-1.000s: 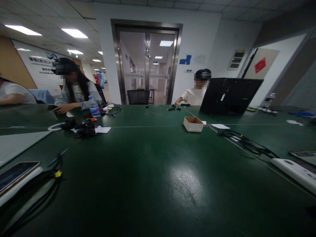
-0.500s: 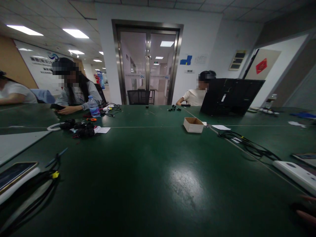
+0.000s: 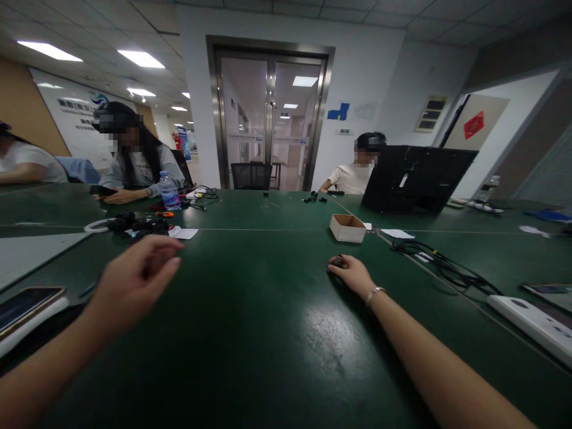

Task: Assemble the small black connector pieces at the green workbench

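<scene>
My right hand (image 3: 356, 275), with a bracelet at the wrist, is closed on a small dark roundish object (image 3: 338, 261) at the table top. The fingers partly cover that object, so its kind does not show. Just beyond it stands an open cardboard box (image 3: 347, 231) with pale sides. Over the left part of the green table (image 3: 250, 310) hovers my left hand (image 3: 136, 274), slightly blurred, its fingers bent and the thumb apart, with nothing visible in it. Behind that hand lie black items (image 3: 134, 223) beside a white paper (image 3: 184, 233).
On the left are a phone (image 3: 29, 307) and a water bottle (image 3: 170, 192). Black cables (image 3: 440, 265), a white power strip (image 3: 531, 325) and a black monitor (image 3: 417, 179) stand on the right. Across the table sit one person (image 3: 134, 161) with a phone and another person (image 3: 351, 179).
Both hands have come in over the table. My right hand, earlier at the lower right edge, now reaches near the box with the dark object. The view has shifted slightly.
</scene>
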Action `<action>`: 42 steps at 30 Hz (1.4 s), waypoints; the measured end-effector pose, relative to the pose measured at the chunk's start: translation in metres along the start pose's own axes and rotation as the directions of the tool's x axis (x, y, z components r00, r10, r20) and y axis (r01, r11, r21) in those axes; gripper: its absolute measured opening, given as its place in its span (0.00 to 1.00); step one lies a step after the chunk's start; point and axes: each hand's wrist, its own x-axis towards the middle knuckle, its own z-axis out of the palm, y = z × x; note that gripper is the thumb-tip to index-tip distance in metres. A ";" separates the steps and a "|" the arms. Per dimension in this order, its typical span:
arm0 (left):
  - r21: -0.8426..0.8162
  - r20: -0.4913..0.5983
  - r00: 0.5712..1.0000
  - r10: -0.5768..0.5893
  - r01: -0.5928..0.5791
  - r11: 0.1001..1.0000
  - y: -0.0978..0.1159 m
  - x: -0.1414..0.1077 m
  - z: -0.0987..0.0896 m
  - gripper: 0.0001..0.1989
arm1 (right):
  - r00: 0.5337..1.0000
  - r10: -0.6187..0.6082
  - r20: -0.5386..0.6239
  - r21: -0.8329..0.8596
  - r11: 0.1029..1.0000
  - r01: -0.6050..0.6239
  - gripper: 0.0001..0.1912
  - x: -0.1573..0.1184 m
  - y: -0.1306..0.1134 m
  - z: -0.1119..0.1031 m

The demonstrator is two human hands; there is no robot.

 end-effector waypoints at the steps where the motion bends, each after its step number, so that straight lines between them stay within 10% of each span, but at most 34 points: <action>1: 0.025 0.060 0.986 0.156 -0.158 0.987 0.008 0.019 0.025 0.18 | 0.999 -0.031 -0.017 -0.025 0.999 0.031 0.09 0.013 -0.009 0.023; 3: -0.001 0.209 0.916 0.342 -0.350 0.937 0.023 0.059 0.085 0.17 | 0.996 -0.064 -0.064 -0.099 0.993 0.057 0.07 0.033 -0.026 0.067; 7: -0.233 0.227 0.895 0.385 -0.334 0.913 0.030 0.114 0.195 0.27 | 0.992 -0.090 -0.090 -0.228 0.971 0.068 0.07 0.053 -0.054 0.132; 11: -0.461 0.132 0.912 0.387 -0.289 0.839 0.014 0.127 0.243 0.19 | 0.984 -0.177 0.008 -0.241 0.955 0.174 0.10 0.060 -0.064 0.156; 29: -0.474 0.087 0.984 0.155 -0.096 0.875 -0.017 0.136 0.245 0.07 | 0.974 -0.217 0.059 0.241 0.950 0.197 0.16 0.070 -0.050 0.145; 42: -0.502 0.118 0.990 0.078 -0.009 0.865 -0.010 0.133 0.245 0.12 | 0.977 -0.070 0.199 0.773 0.624 -0.113 0.09 0.072 -0.049 0.136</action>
